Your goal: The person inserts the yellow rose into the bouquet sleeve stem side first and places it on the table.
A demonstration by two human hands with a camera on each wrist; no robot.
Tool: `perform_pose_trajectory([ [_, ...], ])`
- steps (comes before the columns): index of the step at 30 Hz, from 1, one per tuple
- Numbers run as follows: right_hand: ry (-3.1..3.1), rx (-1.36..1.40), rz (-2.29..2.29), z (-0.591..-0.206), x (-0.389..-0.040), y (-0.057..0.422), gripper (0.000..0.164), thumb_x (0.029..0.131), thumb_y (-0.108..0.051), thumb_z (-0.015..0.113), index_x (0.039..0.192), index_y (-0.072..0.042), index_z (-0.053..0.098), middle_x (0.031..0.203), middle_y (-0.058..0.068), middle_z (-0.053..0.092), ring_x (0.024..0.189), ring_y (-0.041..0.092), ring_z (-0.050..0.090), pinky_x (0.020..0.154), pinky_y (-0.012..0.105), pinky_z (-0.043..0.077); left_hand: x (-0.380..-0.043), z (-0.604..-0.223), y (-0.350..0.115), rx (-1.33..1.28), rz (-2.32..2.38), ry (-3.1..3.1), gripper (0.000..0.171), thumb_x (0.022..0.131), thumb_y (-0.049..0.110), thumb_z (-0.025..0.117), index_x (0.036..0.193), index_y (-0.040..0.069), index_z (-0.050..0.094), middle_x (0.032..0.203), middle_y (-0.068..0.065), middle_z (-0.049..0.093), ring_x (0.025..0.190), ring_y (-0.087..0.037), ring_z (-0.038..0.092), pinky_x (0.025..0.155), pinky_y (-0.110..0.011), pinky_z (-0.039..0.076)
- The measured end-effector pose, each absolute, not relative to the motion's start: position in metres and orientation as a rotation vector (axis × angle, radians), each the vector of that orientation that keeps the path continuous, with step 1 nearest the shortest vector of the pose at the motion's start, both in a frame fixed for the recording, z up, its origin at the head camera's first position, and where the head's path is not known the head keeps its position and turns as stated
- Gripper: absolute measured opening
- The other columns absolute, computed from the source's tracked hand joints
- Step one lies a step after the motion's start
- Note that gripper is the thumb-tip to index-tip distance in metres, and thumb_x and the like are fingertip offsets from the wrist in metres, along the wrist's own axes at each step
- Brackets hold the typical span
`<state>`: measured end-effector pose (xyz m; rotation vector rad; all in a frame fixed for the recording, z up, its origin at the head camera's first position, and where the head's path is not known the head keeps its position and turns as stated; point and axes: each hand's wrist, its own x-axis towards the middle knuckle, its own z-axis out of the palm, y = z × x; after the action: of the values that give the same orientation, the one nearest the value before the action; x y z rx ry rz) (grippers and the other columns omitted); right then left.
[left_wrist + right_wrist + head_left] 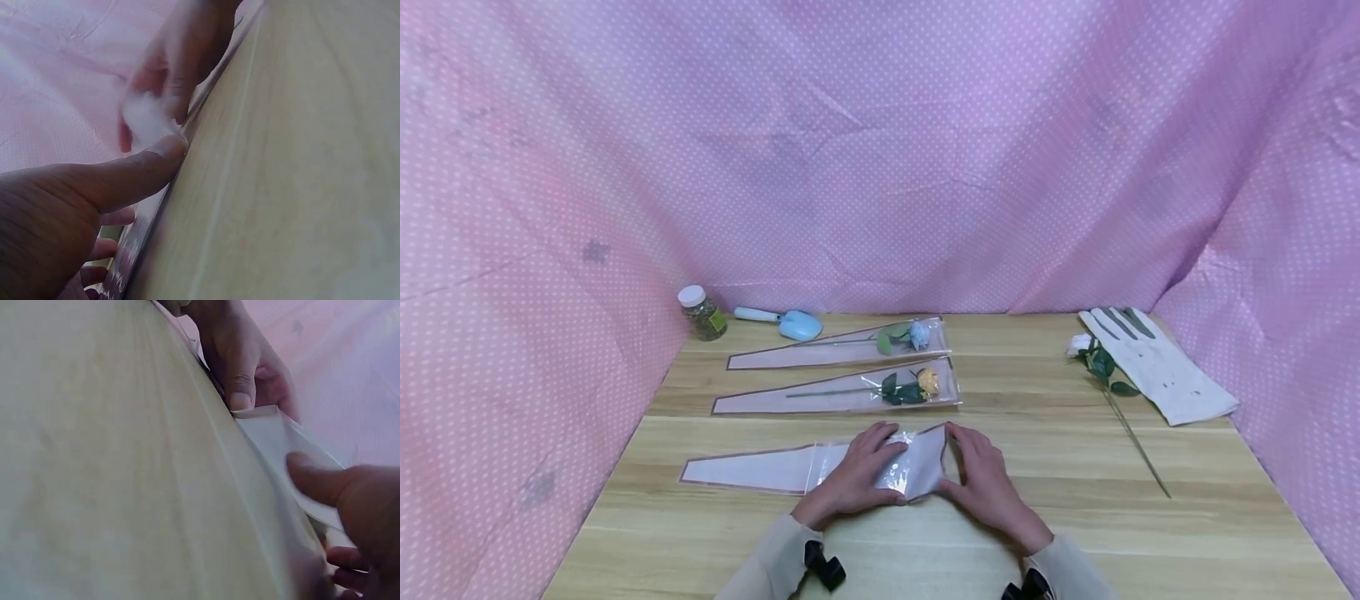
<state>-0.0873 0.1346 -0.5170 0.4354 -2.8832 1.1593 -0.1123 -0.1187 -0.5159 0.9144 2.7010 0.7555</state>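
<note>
A tapered flower sleeve (752,469), whitish with a dark border, lies at the front of the table. Its wide right half has a shiny clear layer and a bent end. My left hand (859,475) presses on this half, fingers spread across it and thumb along its near edge. At the wide end, my right hand (988,483) holds the sleeve between its thumb and fingers. In the left wrist view, blurred white material (149,122) rises by the right hand. The right wrist view has the pale sleeve end (269,434) lifted between both hands.
Behind lie two sleeves, with a yellow rose (928,382) and a blue rose (919,335). A lidded jar (703,315) and a light blue trowel (799,325) stand and lie back left. On the right, a white rose (1080,344) lies beside white gloves (1180,379). Pink dotted cloth (880,167) surrounds the table.
</note>
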Motion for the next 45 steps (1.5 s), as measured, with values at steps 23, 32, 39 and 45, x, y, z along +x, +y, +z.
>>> perform_pose_trajectory([
  [23, -2.51, 0.196, 2.467, -0.492, -0.098, 0.141, 0.058, 0.105, -0.019, 0.048, 0.151, 0.003, 0.019, 0.137, 0.041, 0.048, 0.095, 0.008, 0.067, 0.08, 0.025, 0.057, -0.112, -0.507, -0.106, 0.938, 0.552, 2.769, 0.064, 0.085, 0.049, 0.073, 0.14, 0.02, 0.055, 0.161, -0.011, 0.032, 0.152, -0.034, 0.023, 0.123, -0.053, 0.025],
  [32, -2.522, 0.034, 2.459, -0.49, -0.102, 0.137, 0.054, 0.107, -0.025, 0.045, 0.151, -0.004, 0.024, 0.137, 0.035, 0.053, 0.111, 0.029, 0.068, 0.084, 0.033, 0.059, -0.118, -0.495, -0.086, 0.984, 0.45, 2.773, 0.047, 0.086, 0.037, 0.076, 0.128, 0.017, 0.066, 0.139, -0.005, 0.053, 0.123, -0.02, 0.046, 0.107, -0.037, 0.043],
  [39, -2.474, -0.103, 2.433, -0.488, -0.106, 0.127, 0.045, 0.107, -0.023, 0.043, 0.148, -0.006, 0.033, 0.136, 0.031, 0.057, 0.115, 0.035, 0.066, 0.085, 0.039, 0.059, -0.123, -0.484, -0.079, 0.967, 0.435, 2.716, 0.04, 0.086, 0.028, 0.078, 0.123, 0.016, 0.071, 0.134, -0.004, 0.057, 0.12, -0.02, 0.049, 0.104, -0.036, 0.045],
  [45, -2.433, -0.066, 2.502, -0.485, -0.107, 0.124, 0.046, 0.109, -0.028, 0.037, 0.148, -0.005, 0.03, 0.139, 0.032, 0.054, 0.122, 0.038, 0.062, 0.084, 0.04, 0.06, -0.13, -0.475, -0.08, 0.979, 0.755, 2.614, 0.02, 0.096, 0.011, 0.061, 0.11, 0.004, 0.072, 0.118, -0.012, 0.068, 0.111, -0.027, 0.06, 0.099, -0.039, 0.049],
])
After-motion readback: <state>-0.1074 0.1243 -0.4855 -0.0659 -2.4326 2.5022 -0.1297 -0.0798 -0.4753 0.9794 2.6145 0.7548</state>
